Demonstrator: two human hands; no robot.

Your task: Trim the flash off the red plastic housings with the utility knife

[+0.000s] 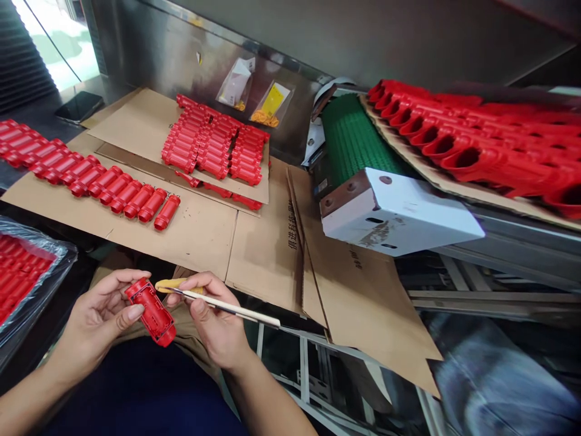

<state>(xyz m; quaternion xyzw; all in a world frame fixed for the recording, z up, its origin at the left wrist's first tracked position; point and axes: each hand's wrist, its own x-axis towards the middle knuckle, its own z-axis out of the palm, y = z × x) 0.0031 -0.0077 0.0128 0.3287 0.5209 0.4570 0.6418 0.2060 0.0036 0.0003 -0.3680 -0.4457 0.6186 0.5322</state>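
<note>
My left hand [102, 312] grips a red plastic cylinder [153, 313] between thumb and fingers, tilted, with dark lines tracing its surface. Just right of it, my right hand [215, 321] is closed round a thin light-coloured stick-like tool [245, 312] with a dark tip. The same fingers also hold a small yellow piece [170, 284], whose end is close to the cylinder's upper part. Whether the yellow piece touches the cylinder, I cannot tell. Beyond my hands, a row of similar red cylinders [106, 181] lies on cardboard [200, 236].
Stacked red parts [200, 136] lie on cardboard at the back. Near them are two small bags [272, 106] and a phone [79, 106]. A green conveyor belt [358, 142] with a white bracket [394, 212] and large red parts [467, 157] stands right. A lined bin [61, 254] is left.
</note>
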